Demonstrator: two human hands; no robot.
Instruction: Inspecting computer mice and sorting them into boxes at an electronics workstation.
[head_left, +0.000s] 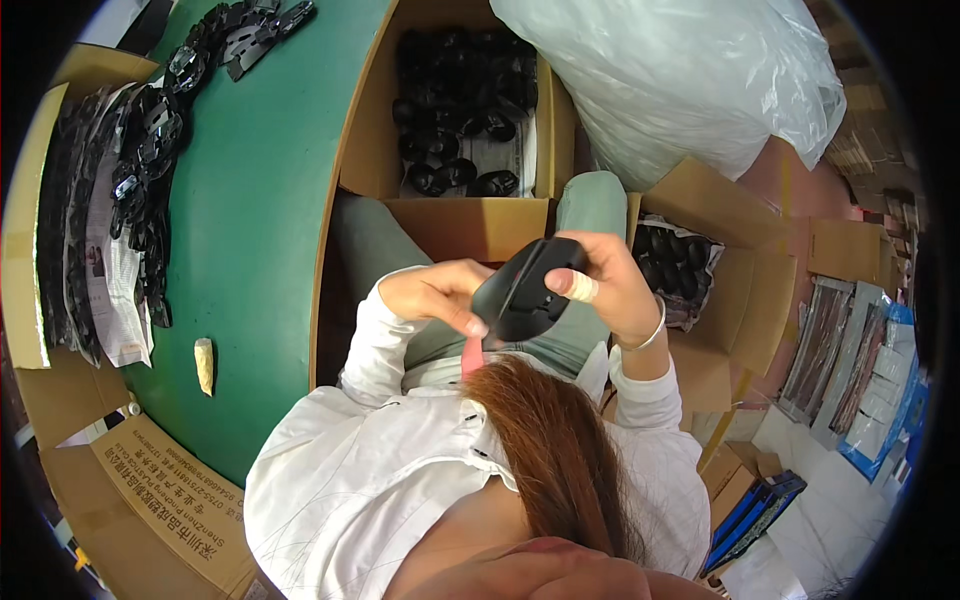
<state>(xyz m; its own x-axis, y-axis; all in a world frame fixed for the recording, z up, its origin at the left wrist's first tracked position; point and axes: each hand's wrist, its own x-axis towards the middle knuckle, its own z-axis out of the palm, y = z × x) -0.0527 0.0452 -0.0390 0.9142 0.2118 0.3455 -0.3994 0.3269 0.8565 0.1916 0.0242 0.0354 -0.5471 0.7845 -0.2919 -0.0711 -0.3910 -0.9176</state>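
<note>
A black computer mouse (530,292), or the plastic shell of one, is held up over my lap between both hands. My left hand (440,293) grips its left end, thumb along the lower edge. On the other side, my right hand (612,282) has its fingers curled behind the mouse and its thumb pressed to the near face. Pale tape wraps that thumb. A pink strip (472,357) hangs below my left thumb; what it belongs to is hidden. Past my knees stands a cardboard box (470,222) holding many similar black mouse-shaped pieces (437,145).
On the green table (262,215) to my left lie glossy black parts (160,140) and a tan taped roll (204,366). At my right, an open carton (735,300) holds more black pieces (672,262). A large translucent plastic bag (680,75) bulges at the far right.
</note>
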